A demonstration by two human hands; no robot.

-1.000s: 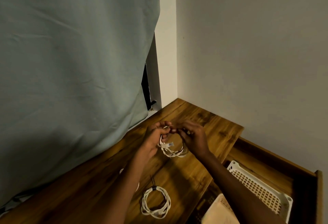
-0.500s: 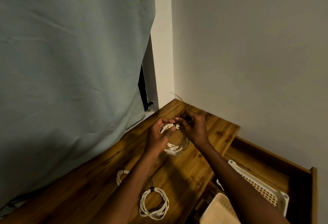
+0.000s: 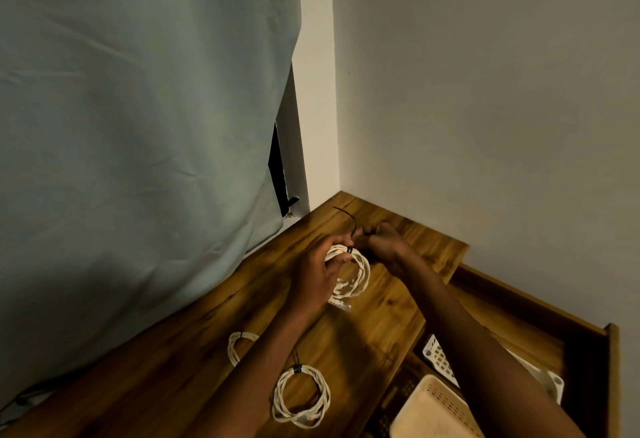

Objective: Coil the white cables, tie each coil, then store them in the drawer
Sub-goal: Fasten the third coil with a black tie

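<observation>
Above the wooden counter [image 3: 194, 361], near the corner of the room, both hands held one coil of white cable [image 3: 356, 274] in the air. The left hand [image 3: 317, 274] gripped the coil's upper left side, fingers curled round the strands. The right hand [image 3: 382, 243] pinched a black tie [image 3: 348, 221] that was wrapped round the top of the coil; the tie's free end stuck up and away toward the wall. A clear plug [image 3: 341, 305] hung from the bottom of the coil.

On the counter nearer the person lay a second coil [image 3: 300, 396], already bound at its top with a black tie. A third coil [image 3: 239, 345] lay just left of it, partly hidden behind the left forearm, so whether it was tied could not be told.

To the right, below the counter's edge, a wooden drawer [image 3: 588, 340] stood open. Inside it sat a white perforated basket [image 3: 440, 359] and, nearer, a cream perforated basket [image 3: 433, 410], both partly covered by the right arm. A pale green curtain [image 3: 138, 125] hung along the left, beside a plain wall [image 3: 485, 91].
</observation>
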